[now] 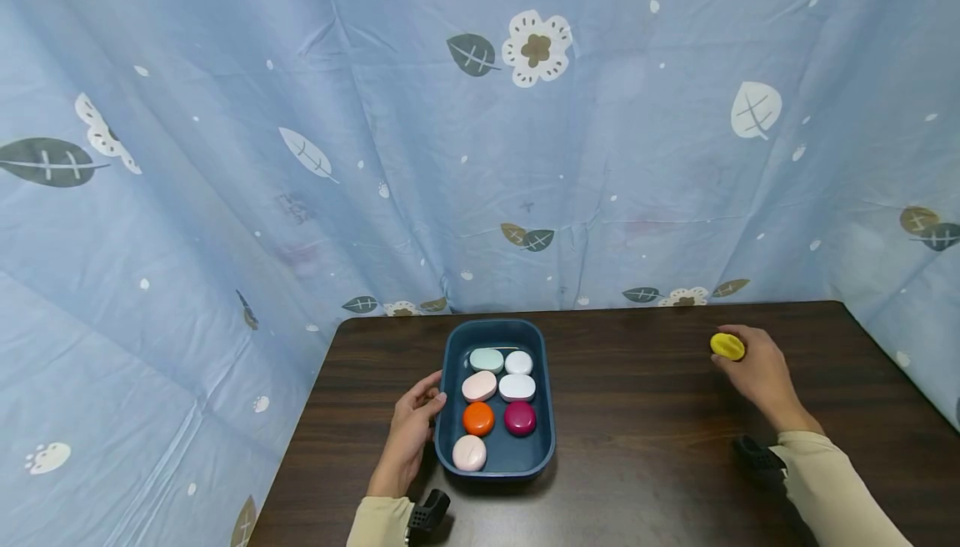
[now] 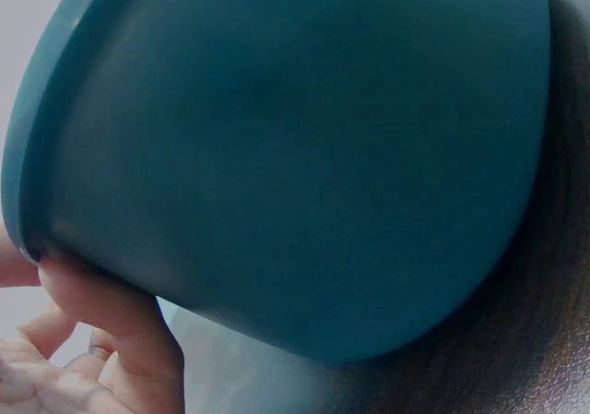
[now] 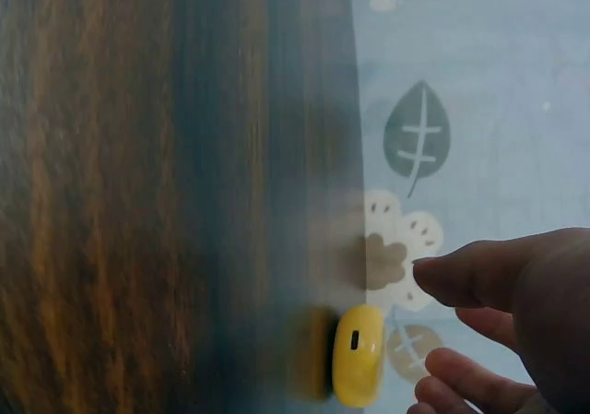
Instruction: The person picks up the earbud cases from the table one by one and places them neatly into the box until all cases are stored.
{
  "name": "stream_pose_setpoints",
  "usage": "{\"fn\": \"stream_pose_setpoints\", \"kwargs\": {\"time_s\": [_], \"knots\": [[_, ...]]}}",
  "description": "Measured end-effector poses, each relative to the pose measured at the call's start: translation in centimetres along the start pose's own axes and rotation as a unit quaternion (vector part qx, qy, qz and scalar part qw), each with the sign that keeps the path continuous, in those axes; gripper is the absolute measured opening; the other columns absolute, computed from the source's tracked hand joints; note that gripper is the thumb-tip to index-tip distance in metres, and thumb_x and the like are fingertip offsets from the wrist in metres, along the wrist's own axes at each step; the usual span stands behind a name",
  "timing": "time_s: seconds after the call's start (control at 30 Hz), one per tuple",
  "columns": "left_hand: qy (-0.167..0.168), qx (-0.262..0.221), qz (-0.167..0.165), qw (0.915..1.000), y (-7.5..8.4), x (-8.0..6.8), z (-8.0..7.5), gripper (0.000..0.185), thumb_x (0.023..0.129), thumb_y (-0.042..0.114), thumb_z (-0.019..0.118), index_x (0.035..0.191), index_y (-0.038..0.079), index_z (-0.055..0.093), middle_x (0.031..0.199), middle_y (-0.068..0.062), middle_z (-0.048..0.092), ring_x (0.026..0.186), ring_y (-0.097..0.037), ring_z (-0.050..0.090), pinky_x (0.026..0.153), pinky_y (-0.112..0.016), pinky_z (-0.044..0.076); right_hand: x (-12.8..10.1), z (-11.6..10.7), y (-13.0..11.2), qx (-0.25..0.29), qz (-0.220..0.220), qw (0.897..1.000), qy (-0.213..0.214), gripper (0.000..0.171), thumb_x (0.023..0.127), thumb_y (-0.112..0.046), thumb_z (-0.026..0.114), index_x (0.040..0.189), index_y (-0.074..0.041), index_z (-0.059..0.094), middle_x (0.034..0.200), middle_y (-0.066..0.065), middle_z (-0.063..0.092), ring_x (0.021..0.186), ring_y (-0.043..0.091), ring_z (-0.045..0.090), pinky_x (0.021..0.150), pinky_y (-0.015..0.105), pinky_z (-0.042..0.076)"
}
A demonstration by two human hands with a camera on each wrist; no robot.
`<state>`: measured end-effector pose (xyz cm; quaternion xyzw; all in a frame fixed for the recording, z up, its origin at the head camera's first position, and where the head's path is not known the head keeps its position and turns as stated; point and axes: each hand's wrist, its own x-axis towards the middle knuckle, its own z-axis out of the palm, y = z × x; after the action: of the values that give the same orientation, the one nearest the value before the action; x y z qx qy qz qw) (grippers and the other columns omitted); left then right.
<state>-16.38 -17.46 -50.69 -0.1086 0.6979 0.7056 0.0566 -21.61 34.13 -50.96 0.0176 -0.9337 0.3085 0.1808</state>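
Nearest to me, at the near edge of the desk (image 1: 645, 447), I see both sleeves with a small black camera unit strapped at each wrist. My left hand (image 1: 411, 434) lies against the left wall of the dark blue tub (image 1: 448, 380), fingers curled round its rim; the left wrist view shows a fingertip (image 2: 111, 313) pressed to the tub's outer wall just under the lip, so I read that hand as gripping the tub. The tub stands a little left of the desk's middle, closer to the near edge than the far one.

Inside it, from near to far, I count seven small rounded cases: a pale pink case (image 1: 469, 453) at the near left, then an orange case (image 1: 477, 419) beside a magenta case (image 1: 520, 418), then a peach case (image 1: 479, 386) beside a white case (image 1: 517, 388), and at the far end a mint case (image 1: 487, 360) next to another white one.

Further out, towards the far right corner of the desk, my right hand (image 1: 761, 376) pinches a yellow case (image 1: 727, 346) at its fingertips. The right wrist view shows that case on edge, close to the desk's far edge, with the thumb and fingers narrowly spread about it.

Behind the desk hangs a blue curtain (image 1: 480, 130) printed with leaves and flowers.
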Motion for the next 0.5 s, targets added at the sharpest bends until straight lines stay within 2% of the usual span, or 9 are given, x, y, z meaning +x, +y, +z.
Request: {"fn": "stream_pose_setpoints", "kwargs": {"time_s": [0.37,0.5], "knots": [[0.0,0.002,-0.001,1.0,0.1,-0.1,0.0,0.044,0.109,0.013,0.055,0.152,0.002,0.053,0.113,-0.008,0.05,0.098,-0.025,0.052,0.068,-0.028,0.046,0.9,0.0,0.5,-0.03,0.044,0.997,-0.06,0.053,0.091,0.002,0.073,0.136,0.019,0.05,0.132,0.048,0.045,0.113,0.064,0.05,0.092,0.074,0.044],[0.001,0.004,-0.001,1.0,0.1,-0.1,0.1,0.044,0.109,0.013,0.055,0.152,0.002,0.053,0.114,-0.009,0.05,0.098,-0.025,0.051,0.068,-0.028,0.046,1.2,0.3,0.7,-0.035,0.055,0.995,-0.07,0.053,0.091,0.003,0.072,0.137,0.019,0.049,0.132,0.049,0.044,0.113,0.065,0.049,0.093,0.074,0.044]]}}
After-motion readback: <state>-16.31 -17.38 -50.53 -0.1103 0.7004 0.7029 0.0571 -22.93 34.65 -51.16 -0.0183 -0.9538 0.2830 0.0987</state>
